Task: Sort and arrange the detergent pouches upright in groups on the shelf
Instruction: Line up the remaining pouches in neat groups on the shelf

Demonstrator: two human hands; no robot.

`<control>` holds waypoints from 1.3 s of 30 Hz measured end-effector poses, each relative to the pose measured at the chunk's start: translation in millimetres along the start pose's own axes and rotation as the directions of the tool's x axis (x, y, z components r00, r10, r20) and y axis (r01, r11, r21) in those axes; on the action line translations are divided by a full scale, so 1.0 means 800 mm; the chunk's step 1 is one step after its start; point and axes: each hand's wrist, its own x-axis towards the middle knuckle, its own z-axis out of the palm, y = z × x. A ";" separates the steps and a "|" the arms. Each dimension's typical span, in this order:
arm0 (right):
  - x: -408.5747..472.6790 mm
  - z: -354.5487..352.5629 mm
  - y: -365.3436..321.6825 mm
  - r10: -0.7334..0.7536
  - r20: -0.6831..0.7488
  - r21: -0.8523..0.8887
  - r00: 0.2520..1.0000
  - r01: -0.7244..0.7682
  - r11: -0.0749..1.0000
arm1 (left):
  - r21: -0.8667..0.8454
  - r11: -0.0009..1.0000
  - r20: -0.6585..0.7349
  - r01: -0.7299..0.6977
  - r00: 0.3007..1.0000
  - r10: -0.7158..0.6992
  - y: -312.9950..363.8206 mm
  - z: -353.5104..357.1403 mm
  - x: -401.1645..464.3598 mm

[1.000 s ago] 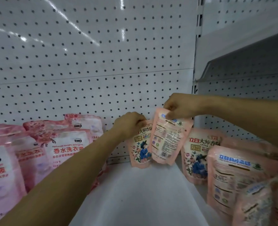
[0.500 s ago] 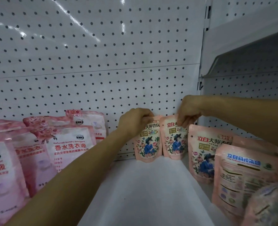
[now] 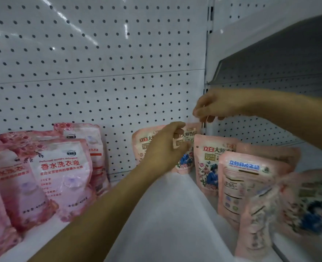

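Two small peach pouches stand upright side by side against the pegboard, the left one and the right one. My left hand reaches between them, its thumb and curled fingers pinching the top left corner of the right one. It hides part of both. My right hand hovers above the pouches, blurred, fingers loosely curled and holding nothing. To the right stand a larger peach pouch facing front and another showing its back.
Several pink-and-white pouches stand grouped at the left of the white shelf. More peach pouches lean, blurred, at the front right. The pegboard wall closes the back. An upper shelf overhangs on the right.
My right hand let go of the right small pouch and rose above it. My left hand shifted down and right, from the left pouch's top to between the two.
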 end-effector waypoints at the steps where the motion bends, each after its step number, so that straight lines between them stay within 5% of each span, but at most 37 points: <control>1: -0.016 -0.005 0.004 -0.033 -0.007 -0.038 0.999 0.033 0.999 | -0.088 0.995 0.050 0.049 0.998 -0.045 0.007 0.013 -0.002; 6: -0.097 -0.024 0.017 -0.203 -0.022 -0.008 0.979 0.203 0.979 | -0.456 0.827 0.186 0.328 0.944 -0.272 0.022 0.046 -0.001; 10: -0.153 -0.030 0.033 -0.156 0.358 0.017 0.921 0.161 0.987 | -0.483 0.802 0.210 0.351 0.936 -0.283 0.025 0.050 -0.011; 12: -0.174 -0.023 0.050 -0.036 0.437 -0.077 0.899 0.078 0.994 | -0.480 0.804 0.253 0.351 0.933 -0.256 0.030 0.047 -0.022; 16: -0.206 0.000 0.100 0.053 0.194 -0.187 0.979 -0.016 0.982 | -0.533 0.763 0.523 0.366 0.851 -0.043 0.023 0.035 -0.054; 20: -0.219 0.032 0.149 0.105 -0.101 0.048 0.989 -0.101 0.994 | -0.483 0.796 0.608 0.364 0.794 0.006 0.030 0.045 -0.082; 24: -0.218 0.054 0.172 0.173 -0.327 0.475 0.929 0.003 0.880 | -0.526 0.799 0.483 0.292 0.876 -0.001 0.062 0.071 -0.092; 30: -0.212 0.075 0.190 0.206 -0.275 0.737 0.939 0.068 0.673 | -0.586 0.754 0.236 0.297 0.952 -0.192 0.074 0.085 -0.085; 39: -0.187 0.093 0.159 0.226 -0.373 0.747 0.900 0.146 0.649 | -0.616 0.709 0.046 0.343 0.914 -0.402 0.062 0.058 -0.096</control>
